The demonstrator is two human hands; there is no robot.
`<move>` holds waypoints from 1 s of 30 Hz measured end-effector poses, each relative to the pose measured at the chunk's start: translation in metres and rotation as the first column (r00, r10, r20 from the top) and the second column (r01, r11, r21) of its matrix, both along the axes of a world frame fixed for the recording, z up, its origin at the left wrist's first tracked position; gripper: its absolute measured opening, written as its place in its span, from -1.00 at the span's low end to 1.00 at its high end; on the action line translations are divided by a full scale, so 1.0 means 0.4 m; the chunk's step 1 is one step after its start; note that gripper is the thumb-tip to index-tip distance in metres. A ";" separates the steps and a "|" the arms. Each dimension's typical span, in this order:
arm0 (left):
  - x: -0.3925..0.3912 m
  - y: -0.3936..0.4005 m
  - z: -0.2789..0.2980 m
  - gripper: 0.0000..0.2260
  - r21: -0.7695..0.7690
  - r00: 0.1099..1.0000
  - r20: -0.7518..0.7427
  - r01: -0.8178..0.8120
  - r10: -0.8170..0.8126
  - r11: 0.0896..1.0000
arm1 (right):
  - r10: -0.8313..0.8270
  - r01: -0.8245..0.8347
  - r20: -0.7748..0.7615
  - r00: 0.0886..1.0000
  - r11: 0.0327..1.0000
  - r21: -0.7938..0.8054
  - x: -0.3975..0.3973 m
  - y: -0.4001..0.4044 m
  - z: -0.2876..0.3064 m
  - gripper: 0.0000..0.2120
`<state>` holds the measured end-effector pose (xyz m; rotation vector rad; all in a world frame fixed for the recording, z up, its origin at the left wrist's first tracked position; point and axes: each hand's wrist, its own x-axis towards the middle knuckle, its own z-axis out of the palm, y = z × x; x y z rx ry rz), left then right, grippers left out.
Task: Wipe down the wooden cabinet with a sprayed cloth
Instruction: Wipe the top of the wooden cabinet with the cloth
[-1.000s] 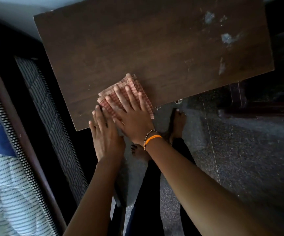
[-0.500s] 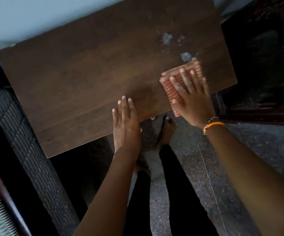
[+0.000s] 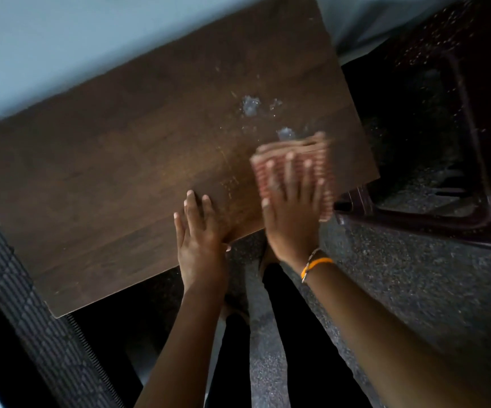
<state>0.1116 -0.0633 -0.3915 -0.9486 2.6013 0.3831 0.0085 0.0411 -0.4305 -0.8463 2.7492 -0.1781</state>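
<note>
Leftmost, a dark ribbed mat runs along the floor beside the cabinet. Wooden cabinet: brown top seen from above, set against a pale wall, with whitish wet patches toward its right end. Left hand: flat, fingers straight and together, resting on the top's near edge, holding nothing. Right hand: flat, fingers spread, pressing down on the cloth, orange bracelet at the wrist. Cloth: folded, red-and-white checked, lying at the top's near right corner just below the patches, blurred, overhanging the edge. Speckled floor below. Dark plastic chair at far right.
</note>
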 end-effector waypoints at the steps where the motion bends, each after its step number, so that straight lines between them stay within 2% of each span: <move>1: 0.002 -0.001 -0.001 -0.05 0.002 1.000 -0.002 -0.001 0.001 1.000 | 0.134 -0.133 0.008 0.991 0.991 -0.013 0.021 -0.017 0.005 -0.44; 3: 0.004 -0.002 -0.003 -0.11 0.017 1.000 0.024 0.011 -0.011 1.000 | 0.318 -0.317 0.023 0.948 0.948 -0.035 0.031 -0.063 0.007 -0.43; 5: 0.001 0.000 -0.001 -0.15 0.007 0.996 0.080 0.032 -0.033 0.999 | 0.432 -0.429 0.026 0.902 0.901 -0.065 -0.001 -0.111 0.002 -0.45; 9: -0.032 0.005 0.016 0.07 -0.043 0.988 0.157 0.016 -0.009 0.999 | 0.631 -0.630 -0.022 0.775 0.770 -0.098 -0.144 -0.150 -0.009 -0.45; 11: -0.054 0.005 0.020 0.14 -0.049 0.980 0.197 0.044 -0.033 0.998 | 0.592 -0.593 -0.040 0.805 0.801 -0.080 -0.205 -0.143 -0.008 -0.43; 14: -0.084 0.000 0.013 0.15 -0.099 0.962 0.263 0.108 -0.079 0.989 | 0.396 -0.397 -0.036 0.918 0.917 -0.036 -0.292 -0.107 -0.006 -0.41; 16: -0.093 -0.002 0.015 0.16 -0.137 0.944 0.315 0.152 -0.103 0.979 | 0.279 -0.278 -0.035 0.960 0.960 0.023 -0.342 -0.058 -0.004 -0.40; 21: -0.090 0.000 0.016 0.21 -0.162 0.941 0.322 0.161 -0.102 0.974 | -0.042 0.046 -0.034 0.999 0.991 0.124 -0.322 0.030 0.004 -0.39; 23: -0.089 0.003 0.015 0.21 -0.138 0.941 0.325 0.143 -0.091 0.980 | -0.111 0.115 -0.038 0.993 0.984 0.138 -0.273 0.028 0.008 -0.42; 25: -0.091 0.003 0.015 0.21 -0.115 0.940 0.332 0.123 -0.079 0.986 | -0.062 0.064 -0.022 0.998 0.989 0.134 -0.227 0.012 0.011 -0.43; 30: -0.092 0.003 0.010 0.19 -0.080 0.951 0.305 0.083 -0.055 0.993 | 0.256 -0.255 0.017 0.967 0.967 -0.009 -0.168 -0.108 0.003 -0.45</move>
